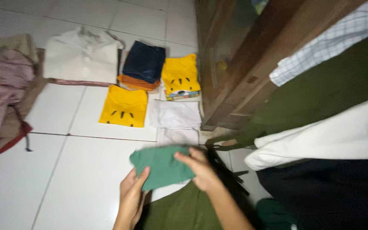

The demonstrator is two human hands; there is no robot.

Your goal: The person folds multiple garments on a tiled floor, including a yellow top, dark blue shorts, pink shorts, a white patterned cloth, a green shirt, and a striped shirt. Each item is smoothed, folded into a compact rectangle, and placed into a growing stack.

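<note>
Bare tiles left; wardrobe right

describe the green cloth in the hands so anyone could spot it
On the white tiled floor, look at the bottom centre, below the folded white cloth. The small teal-green folded cloth sits between the left hand and right hand, the only garment being held.
</note>
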